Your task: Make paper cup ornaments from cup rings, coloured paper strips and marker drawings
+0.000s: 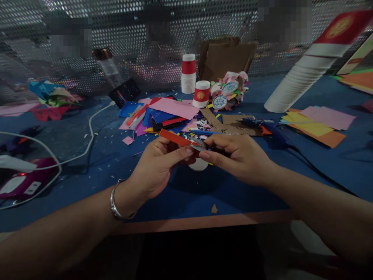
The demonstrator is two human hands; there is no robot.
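Between finger and thumb, my left hand (155, 167) pinches an orange-red strip of paper (174, 137) above the table. My right hand (243, 159) grips a pair of scissors (199, 147), whose grey blades meet the strip's right end near my left thumb; the handles are mostly hidden by my fingers. Below both hands a white paper disc (198, 165) lies on the blue table, partly covered. A silver bangle (114, 202) is on my left wrist.
Coloured paper sheets (175, 108) and scraps lie beyond my hands. Paper cups (201, 94), a tall leaning cup stack (305, 74) and a decorated paper bundle (230, 91) stand behind. To the right is a glue gun (271, 130) with its cord; a purple power strip (29, 179) lies left.
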